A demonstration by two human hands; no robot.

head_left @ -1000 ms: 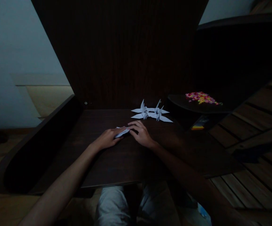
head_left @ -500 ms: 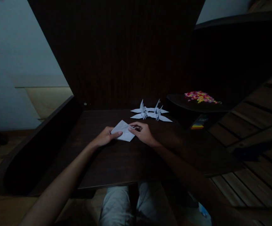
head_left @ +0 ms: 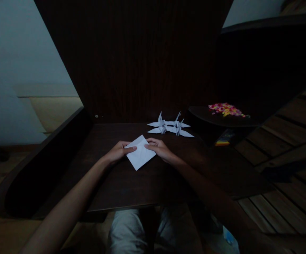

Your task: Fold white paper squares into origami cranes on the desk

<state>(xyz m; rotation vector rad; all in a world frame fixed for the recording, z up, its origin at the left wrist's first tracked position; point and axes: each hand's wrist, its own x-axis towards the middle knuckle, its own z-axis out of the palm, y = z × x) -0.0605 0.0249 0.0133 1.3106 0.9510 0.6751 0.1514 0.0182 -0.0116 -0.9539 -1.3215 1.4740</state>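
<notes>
A folded sheet of white paper (head_left: 139,157) is held between my two hands, just above the dark desk. It shows as a diamond with one corner toward me and crease lines across it. My left hand (head_left: 121,151) pinches its left corner, thumb on top and fingers beneath. On the opposite corner my right hand (head_left: 160,149) is closed the same way, its thumb lying on the paper. Behind the hands stand several white paper cranes (head_left: 169,127), set close together with wings spread.
The dark wooden desk (head_left: 132,190) has a raised side panel (head_left: 47,158) on the left and a tall back board (head_left: 137,63). On a low shelf (head_left: 208,118) at right lies a heap of small pink, red and yellow pieces (head_left: 227,109). Wooden slats (head_left: 282,215) stand farther right.
The folded paper has been opened out or turned, so a larger diamond now shows, reaching closer to me. Both hands stay at its sides. The cranes have not moved.
</notes>
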